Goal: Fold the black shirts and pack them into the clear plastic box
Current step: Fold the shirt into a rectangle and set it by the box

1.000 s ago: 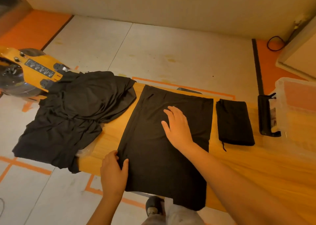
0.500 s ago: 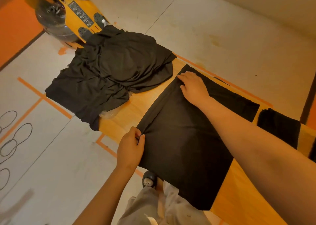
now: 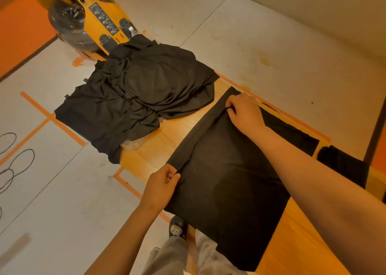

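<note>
- Our left hand [image 3: 161, 186] pinches the flat black shirt [image 3: 229, 180] at the near end of its left edge. Our right hand [image 3: 244, 111] pinches the far end, well apart, so, we judge, the edge strip folds over evenly.
- That shirt lies on the wooden table [image 3: 163, 136], spread for folding.
- We count one flat shirt, one folded shirt [image 3: 342, 168] to its right and one crumpled heap [image 3: 142, 99] to its left, whose shirts we cannot count.
- The clear plastic box is out of view.

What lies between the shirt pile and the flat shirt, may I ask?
Bare table, with clear plastic peeking from the pile, in the head view.
</note>
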